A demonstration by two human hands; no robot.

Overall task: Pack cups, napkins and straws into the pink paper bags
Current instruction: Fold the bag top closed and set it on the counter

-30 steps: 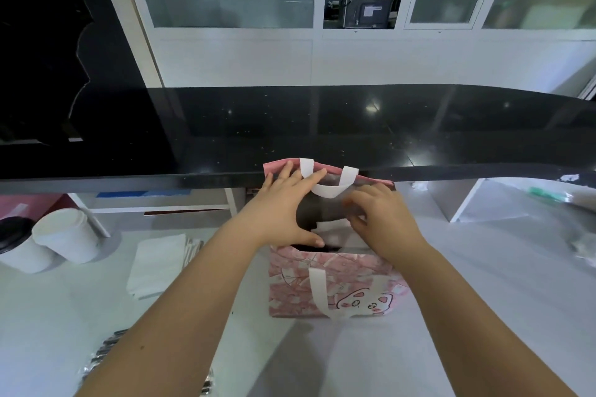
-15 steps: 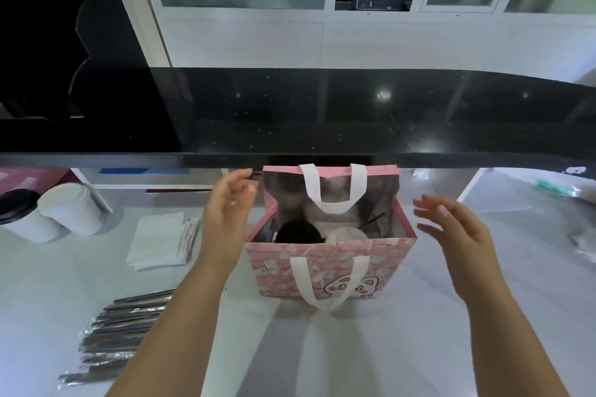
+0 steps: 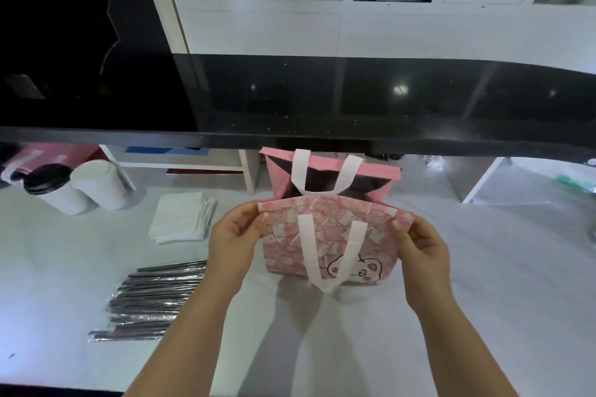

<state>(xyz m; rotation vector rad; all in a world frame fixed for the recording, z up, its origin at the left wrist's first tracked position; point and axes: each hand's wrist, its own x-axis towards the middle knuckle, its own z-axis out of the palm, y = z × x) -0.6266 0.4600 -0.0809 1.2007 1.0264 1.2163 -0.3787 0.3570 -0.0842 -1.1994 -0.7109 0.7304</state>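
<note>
A pink paper bag (image 3: 325, 242) with white handles and a cartoon print stands upright on the white table, under the edge of a black counter. My left hand (image 3: 233, 235) pinches the near top corner on its left side, and my right hand (image 3: 419, 238) pinches the near top corner on its right. The near wall hides what lies inside the bag. Left of the bag lie a stack of white napkins (image 3: 182, 217) and a bundle of wrapped dark straws (image 3: 151, 300). Two white cups (image 3: 93, 184), one with a black lid, stand at the far left.
The black counter (image 3: 322, 106) overhangs the back of the white table (image 3: 483, 284). White shelf supports stand beneath it. A pink package (image 3: 45, 155) lies behind the cups. Green and white items sit at the far right edge.
Both hands came out of the bag, spread apart, and now pinch the near top corners. The near wall has risen and covers the cups that showed inside.
</note>
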